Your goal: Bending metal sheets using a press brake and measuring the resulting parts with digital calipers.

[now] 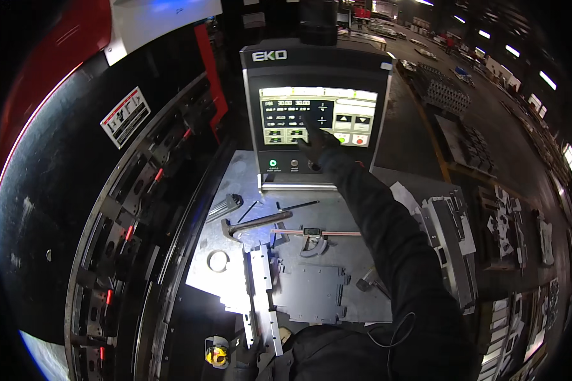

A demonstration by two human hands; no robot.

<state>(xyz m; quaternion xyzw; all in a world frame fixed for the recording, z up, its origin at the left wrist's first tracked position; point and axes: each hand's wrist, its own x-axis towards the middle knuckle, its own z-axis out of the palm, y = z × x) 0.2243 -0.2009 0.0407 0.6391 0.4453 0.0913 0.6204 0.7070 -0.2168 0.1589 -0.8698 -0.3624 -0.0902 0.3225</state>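
Observation:
My right hand (pixel 319 147), in a dark glove, reaches up to the lit touch screen (pixel 356 101) of a black control panel (pixel 318 68). One finger stretches out over the lower middle of the display; nothing is held. At the bottom, my left hand (pixel 251 350) is a dark shape at the lower end of a long bent sheet-metal strip (pixel 261 270), which it appears to grip. Its fingers are mostly lost in shadow. The strip lies lengthwise and juts past the near edge of the metal table (pixel 235 171). Beside it rests a flat grey notched plate (pixel 311 292).
A hammer (pixel 260 222), a caliper (pixel 313 233), hex keys (pixel 229 206) and a ring (pixel 217 260) lie on the table. A large machine with red clamps (pixel 129 233) stands left. Stacked metal parts (pixel 448 238) lie right. A yellow-and-black object (pixel 217 354) sits below.

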